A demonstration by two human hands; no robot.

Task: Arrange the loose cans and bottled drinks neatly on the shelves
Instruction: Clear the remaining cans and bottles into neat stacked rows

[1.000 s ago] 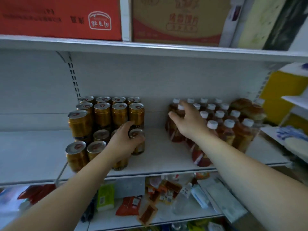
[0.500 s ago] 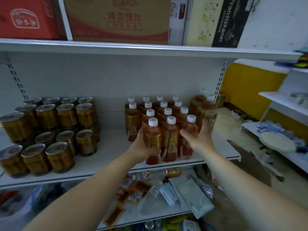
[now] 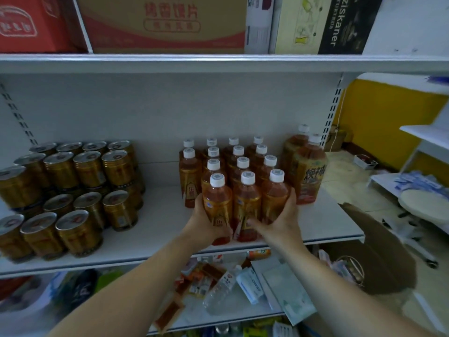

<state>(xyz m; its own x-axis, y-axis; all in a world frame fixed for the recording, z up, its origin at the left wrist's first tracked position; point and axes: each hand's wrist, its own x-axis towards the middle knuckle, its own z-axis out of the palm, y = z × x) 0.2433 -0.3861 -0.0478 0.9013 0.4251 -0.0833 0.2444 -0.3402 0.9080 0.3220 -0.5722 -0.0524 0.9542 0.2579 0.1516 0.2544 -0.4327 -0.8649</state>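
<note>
**Amber bottles squeezed into line at the shelf front**

Both hands have come off their separate jobs. A second ago the left hand was on a can and the right hand lay across the bottle caps. Now they close in from either side on the front row of small bottles.

The left hand's fingers curl round the left front bottle. The right hand wraps the right front bottle, with its thumb reaching across the foot of the middle front bottle. All three stand upright and touching at the front edge of the middle shelf, pressed shoulder to shoulder.

Judging by this, the cans are done with for now and the work has moved to squaring up the bottle block. The front row looks nearly straight.

Counted by their tops:

- **Small bottles:** fourteen white caps, in rows of four, four, three and three from back to front.
- **Big bottles:** two, one behind the other, just right of the block and touching it.
- **Cans:** fifteen lids in view, well left of the bottles. Nine sit on a raised back tier and six lower in front. Any cans beneath the raised tier are mostly hidden, so the true total cannot be told.
</note>
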